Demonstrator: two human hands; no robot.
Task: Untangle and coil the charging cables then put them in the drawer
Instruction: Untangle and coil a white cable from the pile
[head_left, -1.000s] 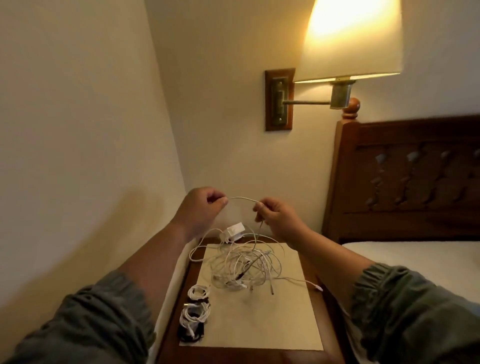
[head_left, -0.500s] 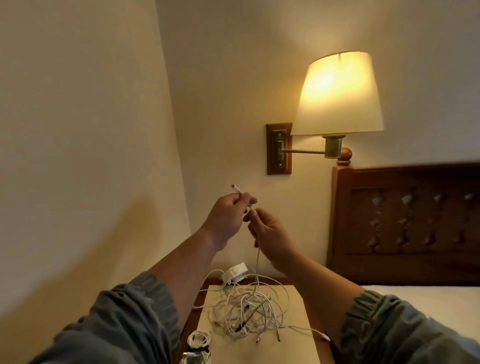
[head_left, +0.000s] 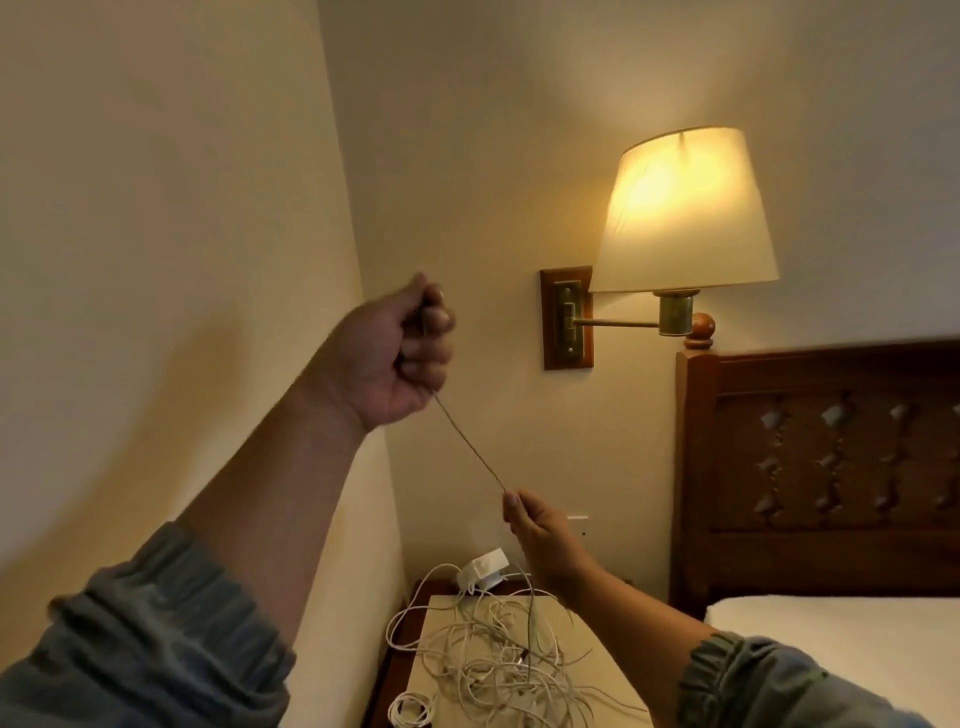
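Pale thin cable (head_left: 467, 448) stretches straight, gripped in the fisted left hand (head_left: 395, 353) and pinched by the right hand (head_left: 540, 532)

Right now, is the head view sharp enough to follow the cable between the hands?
Head view: warm light from the cream-shaded wall lamp; the raised left hand is slightly motion-blurred; the thin taut cable to the right hand shows dark but traceable.

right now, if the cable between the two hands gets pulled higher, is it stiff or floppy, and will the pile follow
Probably floppy: the cable is straight only where the left hand and right hand stretch it, and hangs limp below. It runs into the tangled pile, so loops will likely snag and lift.
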